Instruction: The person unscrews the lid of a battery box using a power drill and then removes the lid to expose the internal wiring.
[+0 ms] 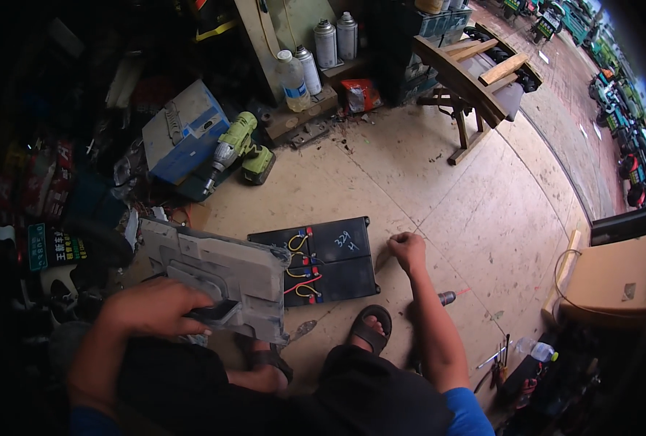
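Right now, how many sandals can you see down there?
2. The left sandal is by the lower right corner of the grey panel; the right sandal is near the black blocks. Others may be hidden in the shadows.

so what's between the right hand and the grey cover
In the head view, the wired black battery block lies between the right hand and the grey cover, with a strip of tan floor between block and hand.
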`<state>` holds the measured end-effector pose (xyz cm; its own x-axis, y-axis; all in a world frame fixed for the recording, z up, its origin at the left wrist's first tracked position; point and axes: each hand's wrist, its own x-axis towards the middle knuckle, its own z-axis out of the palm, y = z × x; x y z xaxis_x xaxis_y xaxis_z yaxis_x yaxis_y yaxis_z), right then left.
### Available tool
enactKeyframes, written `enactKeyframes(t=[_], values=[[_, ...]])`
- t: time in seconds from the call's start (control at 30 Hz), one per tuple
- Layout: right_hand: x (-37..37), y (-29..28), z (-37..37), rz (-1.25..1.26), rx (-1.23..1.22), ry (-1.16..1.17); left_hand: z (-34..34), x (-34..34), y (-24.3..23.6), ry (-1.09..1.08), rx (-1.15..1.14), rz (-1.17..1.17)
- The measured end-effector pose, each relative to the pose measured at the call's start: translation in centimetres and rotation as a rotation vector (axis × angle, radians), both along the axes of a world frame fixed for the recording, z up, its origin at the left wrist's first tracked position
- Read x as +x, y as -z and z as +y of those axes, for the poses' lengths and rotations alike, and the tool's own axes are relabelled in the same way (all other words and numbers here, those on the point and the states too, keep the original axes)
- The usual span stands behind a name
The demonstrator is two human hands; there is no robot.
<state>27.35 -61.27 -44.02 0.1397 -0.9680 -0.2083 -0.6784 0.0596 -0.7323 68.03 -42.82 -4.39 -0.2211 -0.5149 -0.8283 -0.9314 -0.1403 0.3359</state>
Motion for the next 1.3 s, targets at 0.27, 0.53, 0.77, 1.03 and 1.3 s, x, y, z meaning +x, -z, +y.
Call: enactKeyframes(t=[0.27, 0.53, 0.77, 1.03, 1.3], values=[[-3.0, -1.3, 6.0, -0.34, 0.319, 0.243, 0.7, -0.7, -0.7, 0.024, 0.054, 0.021], [-3.3, -5.3, 11.0, -0.803, 0.505, 0.458, 4.4, -3.8, 0.4, 0.303, -0.01, 0.167], [-4.0, -4.9, 13.2, -0.954, 0.602, 0.469, 4.8, -5.2, 1.5, 0.325, 0.114, 0.149], [-3.7, -4.0, 11.5, -0.821, 0.6, 0.467, 5.1, -5.1, 2.3, 0.333, 0.123, 0.109], [-3.0, -3.3, 9.7, -0.847, 0.527, 0.47, 4.1, -5.7, 1.8, 0.301, 0.099, 0.095]])
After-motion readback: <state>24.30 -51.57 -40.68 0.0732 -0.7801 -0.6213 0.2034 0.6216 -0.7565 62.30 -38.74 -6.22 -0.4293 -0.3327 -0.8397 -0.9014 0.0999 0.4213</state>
